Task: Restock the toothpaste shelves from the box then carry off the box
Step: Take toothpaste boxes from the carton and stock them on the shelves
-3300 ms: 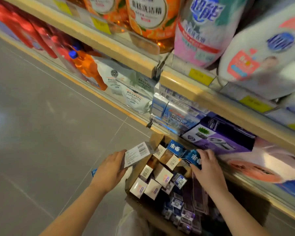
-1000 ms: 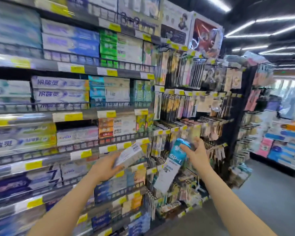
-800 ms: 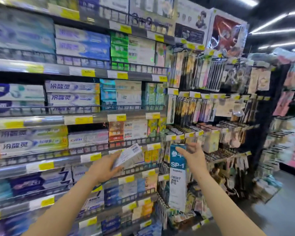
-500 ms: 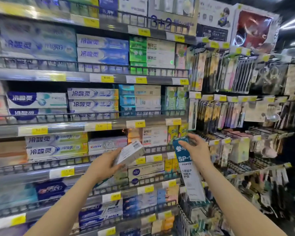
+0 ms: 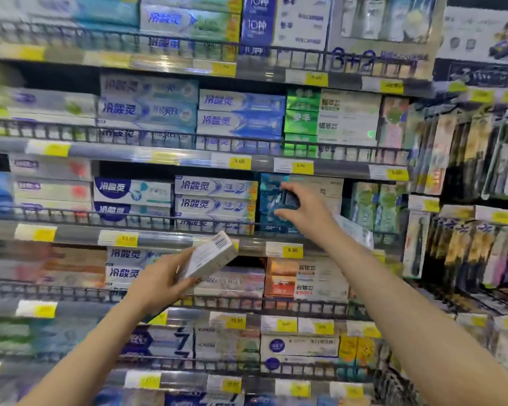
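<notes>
Your left hand is raised in front of the shelves, its fingers curled round one end of a pale toothpaste box that tilts up to the right, just below the front rail of the middle shelf. Your right hand reaches over that rail near the shelf's right end, its fingers pinching the end of a blue toothpaste box, which sits against the stack of blue boxes there. White and blue cartons lie stacked just to the left. Yellow price tags line the shelf edges, and toothbrush packs hang beyond the right end.
</notes>
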A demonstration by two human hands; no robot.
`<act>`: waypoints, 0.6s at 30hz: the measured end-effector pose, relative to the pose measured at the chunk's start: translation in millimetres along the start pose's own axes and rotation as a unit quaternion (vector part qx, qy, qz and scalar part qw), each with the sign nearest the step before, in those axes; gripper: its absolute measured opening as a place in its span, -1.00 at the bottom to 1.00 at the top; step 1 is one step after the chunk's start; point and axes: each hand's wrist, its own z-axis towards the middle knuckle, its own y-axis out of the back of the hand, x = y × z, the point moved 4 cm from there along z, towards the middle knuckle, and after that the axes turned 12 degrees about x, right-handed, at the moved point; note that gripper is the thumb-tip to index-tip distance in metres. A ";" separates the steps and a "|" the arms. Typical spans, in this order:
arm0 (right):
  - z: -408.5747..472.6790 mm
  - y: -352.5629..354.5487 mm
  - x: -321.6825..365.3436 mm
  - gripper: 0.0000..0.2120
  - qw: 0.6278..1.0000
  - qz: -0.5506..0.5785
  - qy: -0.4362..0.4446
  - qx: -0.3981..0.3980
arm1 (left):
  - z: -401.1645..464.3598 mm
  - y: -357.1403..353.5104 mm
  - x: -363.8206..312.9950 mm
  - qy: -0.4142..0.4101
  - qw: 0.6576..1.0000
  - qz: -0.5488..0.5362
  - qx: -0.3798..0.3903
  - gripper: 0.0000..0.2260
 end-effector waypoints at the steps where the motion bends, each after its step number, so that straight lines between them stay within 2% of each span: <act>1: 9.7 -2.8 0.5 -0.43 1.000 -0.015 0.023 0.012 | 0.4 0.3 3.1 0.010 1.000 0.004 -0.004 -0.36; 8: 41.8 -22.8 -12.2 -0.44 0.986 -0.088 0.113 0.082 | 2.3 11.6 -9.6 0.054 0.998 0.018 -0.035 -0.31; 14: 61.7 -30.7 -28.9 -0.53 0.978 -0.099 0.161 0.087 | -6.8 18.8 -14.2 0.077 0.996 -0.015 -0.044 -0.38; 18: 69.7 -44.8 -41.5 -0.47 0.977 -0.108 0.159 0.093 | -9.6 23.2 -18.6 0.083 0.995 -0.036 -0.048 -0.36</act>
